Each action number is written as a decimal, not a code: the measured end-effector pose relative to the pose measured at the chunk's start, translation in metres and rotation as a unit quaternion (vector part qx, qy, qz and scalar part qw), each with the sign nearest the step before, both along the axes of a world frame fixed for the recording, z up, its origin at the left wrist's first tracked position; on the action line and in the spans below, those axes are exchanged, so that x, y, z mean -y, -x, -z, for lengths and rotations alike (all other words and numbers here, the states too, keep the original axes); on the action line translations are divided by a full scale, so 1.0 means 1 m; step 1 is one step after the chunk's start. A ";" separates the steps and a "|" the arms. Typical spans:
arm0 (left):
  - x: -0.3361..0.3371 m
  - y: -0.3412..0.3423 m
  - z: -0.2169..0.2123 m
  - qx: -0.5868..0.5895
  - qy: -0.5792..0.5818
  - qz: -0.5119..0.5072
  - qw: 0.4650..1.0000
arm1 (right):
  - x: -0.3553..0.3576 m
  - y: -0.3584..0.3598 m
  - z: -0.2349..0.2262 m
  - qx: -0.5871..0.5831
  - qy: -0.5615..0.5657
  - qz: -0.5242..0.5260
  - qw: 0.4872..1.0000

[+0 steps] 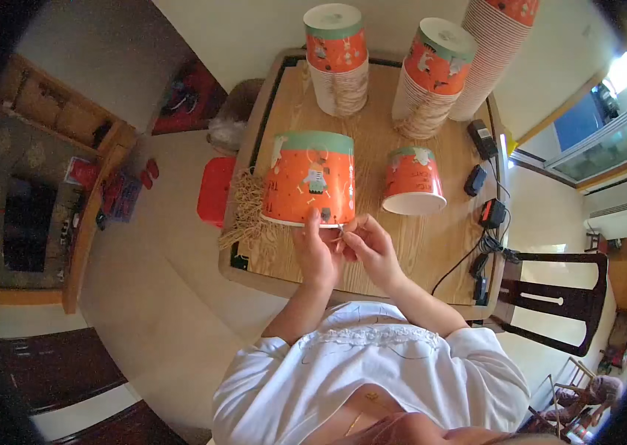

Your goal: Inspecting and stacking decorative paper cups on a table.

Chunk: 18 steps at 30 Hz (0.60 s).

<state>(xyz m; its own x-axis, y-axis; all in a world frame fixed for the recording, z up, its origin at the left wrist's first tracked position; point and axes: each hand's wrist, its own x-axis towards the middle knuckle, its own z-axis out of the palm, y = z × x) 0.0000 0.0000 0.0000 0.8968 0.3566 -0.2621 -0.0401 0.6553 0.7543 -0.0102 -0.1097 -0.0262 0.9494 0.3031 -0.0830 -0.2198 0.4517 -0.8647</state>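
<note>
A large orange paper bucket [312, 178] with a green band and cartoon animals is tipped over the table, its rim toward me. My left hand [316, 256] grips it at the near rim, thumb on the printed wall. Right beside it, my right hand [373, 251] is closed in a pinch at the same rim. Something thin shows at those fingertips, too small to name. Left of the bucket lies a heap of straw-coloured cords [248, 208]. A second, red-orange paper bucket [413, 182] rests mouth toward me, to the right.
Two upside-down stacks of buckets, one at the back [336, 59] and one farther right [436, 78], have cords along their sides. Behind rises a taller stack [495, 59]. Black power adapters [491, 213] and cables line the right table edge. A red stool [216, 191] stands left, a dark chair [558, 300] right.
</note>
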 end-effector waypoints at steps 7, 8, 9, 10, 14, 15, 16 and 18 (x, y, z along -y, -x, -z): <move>-0.004 -0.020 0.015 0.050 0.004 0.001 0.999 | 0.001 -0.013 0.006 0.117 0.113 0.098 0.982; -0.006 -0.025 0.016 0.077 0.009 0.016 0.997 | 0.001 -0.017 0.006 0.145 0.137 0.111 0.974; -0.007 -0.023 0.013 0.098 0.015 0.032 0.995 | 0.000 -0.016 0.005 0.142 0.136 0.112 0.974; -0.007 -0.019 0.010 0.094 0.013 0.033 0.995 | -0.002 -0.016 0.004 0.132 0.121 0.134 0.975; -0.008 -0.016 0.002 0.069 0.058 0.069 0.994 | -0.011 -0.023 0.001 0.168 0.122 0.178 0.962; -0.008 -0.016 0.004 0.051 0.059 0.071 0.994 | -0.013 -0.026 -0.001 0.190 0.130 0.187 0.955; -0.009 -0.015 0.006 0.050 0.058 0.071 0.995 | -0.017 -0.028 -0.001 0.199 0.125 0.202 0.951; -0.015 -0.014 0.011 0.062 0.117 0.077 0.988 | -0.006 -0.026 -0.002 0.123 0.095 0.126 0.980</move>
